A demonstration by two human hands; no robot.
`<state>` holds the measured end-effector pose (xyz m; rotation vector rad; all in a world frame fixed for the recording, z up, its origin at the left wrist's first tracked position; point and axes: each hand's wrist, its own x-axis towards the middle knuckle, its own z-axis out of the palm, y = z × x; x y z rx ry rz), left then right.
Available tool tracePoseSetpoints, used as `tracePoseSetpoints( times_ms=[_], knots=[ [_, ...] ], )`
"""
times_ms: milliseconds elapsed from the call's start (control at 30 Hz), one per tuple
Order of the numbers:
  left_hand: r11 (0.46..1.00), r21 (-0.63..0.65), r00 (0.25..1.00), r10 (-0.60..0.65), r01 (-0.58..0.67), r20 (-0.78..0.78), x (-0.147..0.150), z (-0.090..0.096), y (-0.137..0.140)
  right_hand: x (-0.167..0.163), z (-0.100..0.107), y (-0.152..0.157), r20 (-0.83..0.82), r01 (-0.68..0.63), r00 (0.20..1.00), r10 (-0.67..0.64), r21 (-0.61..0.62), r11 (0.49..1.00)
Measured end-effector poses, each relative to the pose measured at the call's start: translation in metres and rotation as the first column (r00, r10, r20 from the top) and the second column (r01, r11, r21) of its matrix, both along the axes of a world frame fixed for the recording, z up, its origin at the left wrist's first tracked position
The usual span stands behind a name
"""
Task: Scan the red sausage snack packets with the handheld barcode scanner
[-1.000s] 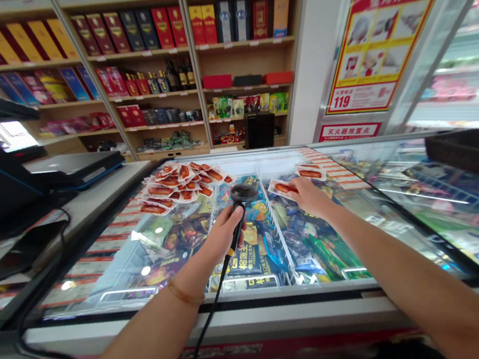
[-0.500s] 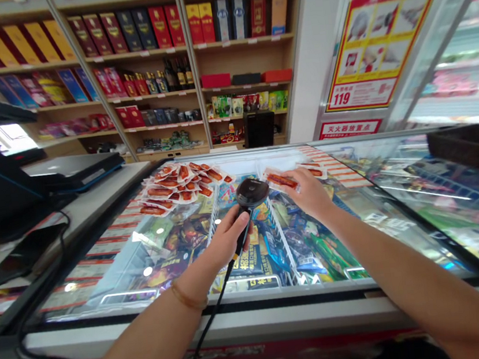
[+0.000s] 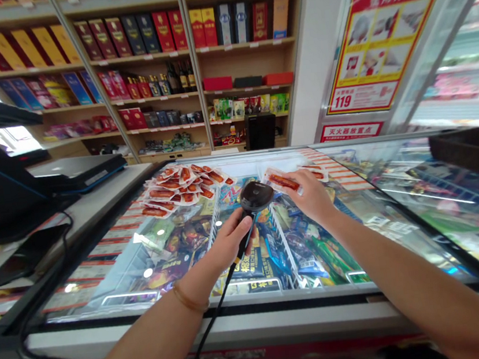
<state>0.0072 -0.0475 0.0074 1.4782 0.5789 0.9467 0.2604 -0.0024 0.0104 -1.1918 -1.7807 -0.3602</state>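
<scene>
Far to the left of the left grip (image 3: 233, 235), a black scale (image 3: 83, 170) sits on a pale desk (image 3: 102, 201). Nearer, beyond that grip and to its left, a heap of red-brown sausages in clear packets (image 3: 175, 190) lies on the glass top of a freezer (image 3: 308, 313). The left grip, with a bracelet (image 3: 188, 300) behind it at the wrist, is closed round the handle of a black scanner (image 3: 255, 196), whose cord (image 3: 220, 307) trails down toward the person. The scanner's head stands just ahead of that grip and near a single sausage packet (image 3: 282, 182), though whether they touch I cannot tell. The right grip (image 3: 313, 193) pinches this packet by its right end, above the glass. Just beyond the right grip, partly hidden by it, lies more packaged sausage (image 3: 320, 175). Well off to its right rests a dark brown tray (image 3: 476, 153)
</scene>
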Motion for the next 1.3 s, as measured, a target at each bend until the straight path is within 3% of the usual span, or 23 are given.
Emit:
tracePoseSetpoints(
  times_ms=[867,1300],
  knots=[
    [0.994,-0.016,0.994,-0.111,0.110,-0.009,-0.0028,0.0001,-0.0030,0.0028,0.0017,-0.0014,-0.012,0.046,0.999,-0.046,-0.007,0.999],
    [0.996,-0.046,0.997,-0.076,0.075,-0.022,-0.0045,0.0012,0.0010,0.0035,0.0026,-0.0028,0.001,0.079,0.997,-0.079,0.025,0.997]
  ],
)
